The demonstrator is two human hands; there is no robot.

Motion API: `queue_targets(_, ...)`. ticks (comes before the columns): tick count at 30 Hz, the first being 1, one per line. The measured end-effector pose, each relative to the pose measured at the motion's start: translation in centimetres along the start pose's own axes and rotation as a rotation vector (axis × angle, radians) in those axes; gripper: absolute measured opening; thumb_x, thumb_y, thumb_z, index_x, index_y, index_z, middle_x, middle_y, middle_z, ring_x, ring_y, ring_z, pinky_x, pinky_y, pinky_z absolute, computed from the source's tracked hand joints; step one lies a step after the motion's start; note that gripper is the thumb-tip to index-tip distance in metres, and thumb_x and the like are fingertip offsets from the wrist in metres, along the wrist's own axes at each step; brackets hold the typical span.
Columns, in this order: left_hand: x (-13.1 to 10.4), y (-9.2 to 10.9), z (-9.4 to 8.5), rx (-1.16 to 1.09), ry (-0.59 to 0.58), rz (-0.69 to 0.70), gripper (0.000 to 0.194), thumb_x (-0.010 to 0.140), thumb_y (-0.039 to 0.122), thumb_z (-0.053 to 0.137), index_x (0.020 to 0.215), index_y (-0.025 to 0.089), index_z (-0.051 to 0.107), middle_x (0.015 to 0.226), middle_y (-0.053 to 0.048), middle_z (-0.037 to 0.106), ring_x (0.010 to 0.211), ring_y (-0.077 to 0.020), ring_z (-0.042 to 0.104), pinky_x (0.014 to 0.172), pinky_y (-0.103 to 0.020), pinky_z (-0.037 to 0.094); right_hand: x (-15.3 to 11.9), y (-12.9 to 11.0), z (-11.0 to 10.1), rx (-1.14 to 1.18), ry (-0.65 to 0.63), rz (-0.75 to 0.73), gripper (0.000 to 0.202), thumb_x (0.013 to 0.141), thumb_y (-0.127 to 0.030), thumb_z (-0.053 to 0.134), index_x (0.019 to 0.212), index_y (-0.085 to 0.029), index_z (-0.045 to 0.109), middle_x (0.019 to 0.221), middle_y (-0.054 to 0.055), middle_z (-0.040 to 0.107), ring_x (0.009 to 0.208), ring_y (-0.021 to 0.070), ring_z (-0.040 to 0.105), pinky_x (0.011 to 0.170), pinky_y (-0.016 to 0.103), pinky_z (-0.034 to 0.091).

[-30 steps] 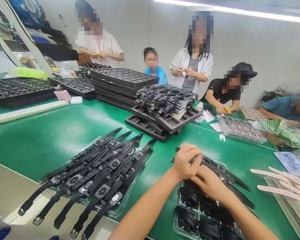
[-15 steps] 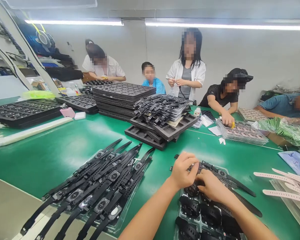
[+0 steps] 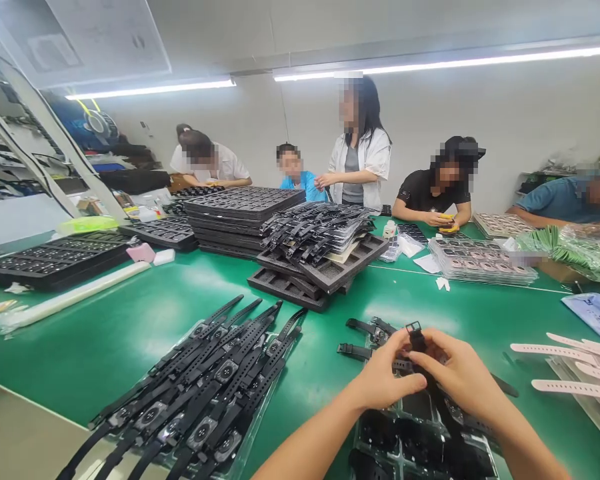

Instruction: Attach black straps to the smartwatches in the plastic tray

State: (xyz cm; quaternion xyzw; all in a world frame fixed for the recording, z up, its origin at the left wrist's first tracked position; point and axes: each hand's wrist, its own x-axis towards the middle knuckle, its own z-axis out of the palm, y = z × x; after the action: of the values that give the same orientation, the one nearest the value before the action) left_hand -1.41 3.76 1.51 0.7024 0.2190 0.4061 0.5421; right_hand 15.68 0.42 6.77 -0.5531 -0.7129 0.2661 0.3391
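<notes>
Over the tray at the lower right, my right hand [image 3: 453, 363] grips a black smartwatch strap [image 3: 417, 341], its metal buckle upright above the fingers. The strap's lower part trails down below that hand. My left hand [image 3: 385, 377] is closed on the same strap from the other side, thumb pointing right; its fingertips are partly hidden. Beneath both hands lies a clear plastic tray [image 3: 401, 448] with black watches in its pockets. Two straps stick out past my left hand at the tray's far edge. To the left, several black smartwatches [image 3: 227, 372] lie in rows, backs up, on another clear tray.
Black foam trays [image 3: 245, 203] stand stacked mid-table, beside a pile of black straps [image 3: 320, 227] on tilted foam frames. Pale pink straps [image 3: 565, 353] lie at the right. Across the green table [image 3: 180, 287], co-workers sit or stand; one holds something yellow.
My hands have turned and moved slightly down, and a strap with its buckle now stands up between them. The view has tilted. Across the table, one co-worker has drawn both hands together.
</notes>
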Motion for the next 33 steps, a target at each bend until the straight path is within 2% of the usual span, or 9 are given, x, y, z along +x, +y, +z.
queue_targets(3, 0.4, -0.9, 1.2, -0.203, 0.016, -0.052, 0.050, 0.089, 0.051, 0.067, 0.125, 0.017, 0.064, 0.121, -0.013, 0.069, 0.116, -0.0309, 0.062, 0.103, -0.044, 0.046, 0.6, -1.7, 0.7, 0.021, 0.029, -0.066, 0.013, 0.090, -0.032, 0.058, 0.084, -0.025, 0.067, 0.077, 0.000, 0.068, 0.069, 0.0206, 0.060, 0.062, 0.030, 0.047)
queue_targets(8, 1.3, -1.0, 0.1, -0.537, 0.375, -0.111, 0.041, 0.079, 0.047, 0.080, 0.103, 0.016, 0.069, 0.097, -0.009, 0.072, 0.089, -0.0227, 0.069, 0.089, -0.037, 0.053, -0.8, -2.2, 1.0, 0.148, 0.252, -0.089, 0.026, 0.087, -0.035, 0.063, 0.111, -0.026, 0.070, 0.103, 0.006, 0.069, 0.083, 0.0229, 0.064, 0.079, 0.035, 0.053)
queue_targets(10, 1.6, -0.2, -1.0, -0.681, 0.528, -0.091, 0.042, 0.078, 0.044, 0.082, 0.107, 0.017, 0.066, 0.096, -0.007, 0.072, 0.081, -0.0190, 0.070, 0.085, -0.036, 0.055, -2.2, -1.8, 1.2, 0.273, 0.026, 0.035, 0.019, 0.090, -0.036, 0.061, 0.101, -0.026, 0.073, 0.088, 0.003, 0.068, 0.074, 0.0206, 0.063, 0.069, 0.031, 0.053)
queue_targets(12, 1.9, 0.6, -1.9, -0.796, 0.616, -0.073, 0.045, 0.079, 0.041, 0.082, 0.114, 0.020, 0.061, 0.098, -0.006, 0.071, 0.077, -0.0169, 0.071, 0.083, -0.035, 0.056, -3.4, -1.3, 2.2, 0.390, -0.358, 0.198, 0.019, 0.090, -0.036, 0.062, 0.099, -0.025, 0.075, 0.079, 0.001, 0.067, 0.065, 0.0175, 0.061, 0.058, 0.026, 0.052)
queue_targets(14, 1.9, 1.2, -2.1, -0.882, 0.652, -0.078, 0.045, 0.082, 0.037, 0.080, 0.117, 0.023, 0.057, 0.097, -0.005, 0.071, 0.077, -0.0158, 0.071, 0.083, -0.035, 0.057, -4.0, -0.7, 3.8, 0.473, -0.503, 0.314, 0.029, 0.087, -0.038, 0.065, 0.112, -0.026, 0.074, 0.086, 0.001, 0.069, 0.060, 0.0151, 0.061, 0.054, 0.025, 0.051)
queue_targets(18, 1.7, 1.3, -1.4, -1.025, 0.658, -0.159, 0.032, 0.089, 0.031, 0.073, 0.114, 0.023, 0.053, 0.097, -0.006, 0.072, 0.083, -0.0161, 0.073, 0.088, -0.035, 0.056, -2.7, 0.4, 6.4, 0.784, -0.078, 0.429, 0.055, 0.085, -0.051, 0.070, 0.131, -0.022, 0.062, 0.085, 0.002, 0.067, 0.059, 0.0134, 0.058, 0.050, 0.023, 0.050)
queue_targets(23, 1.3, 1.0, -0.7, -0.944, 0.611, -0.203, 0.032, 0.081, 0.032, 0.080, 0.099, 0.020, 0.055, 0.098, -0.007, 0.074, 0.085, -0.0194, 0.073, 0.083, -0.034, 0.056, 0.3, 1.0, 4.7, 1.073, 0.405, 0.379, 0.057, 0.075, -0.058, 0.082, 0.120, -0.028, 0.065, 0.093, -0.001, 0.067, 0.070, 0.0129, 0.056, 0.055, 0.020, 0.048)
queue_targets(27, 1.2, 0.9, -0.6, -0.821, 0.573, -0.220, 0.032, 0.082, 0.041, 0.078, 0.093, 0.019, 0.059, 0.100, -0.008, 0.073, 0.090, -0.0212, 0.072, 0.084, -0.034, 0.055, 0.8, 1.3, 3.2, 1.016, 0.497, 0.326, 0.045, 0.071, -0.064, 0.081, 0.083, -0.022, 0.071, 0.088, 0.002, 0.069, 0.077, 0.0174, 0.058, 0.055, 0.022, 0.049)
queue_targets(33, 1.4, 0.5, -0.9, -0.914, 0.497, -0.304, 0.024, 0.089, 0.038, 0.070, 0.095, 0.017, 0.060, 0.106, -0.012, 0.073, 0.093, -0.0221, 0.072, 0.086, -0.036, 0.055, -0.5, 1.9, 3.5, 0.913, 0.351, 0.211, 0.040, 0.074, -0.048, 0.085, 0.103, -0.024, 0.072, 0.105, 0.004, 0.072, 0.081, 0.0189, 0.063, 0.073, 0.030, 0.055)
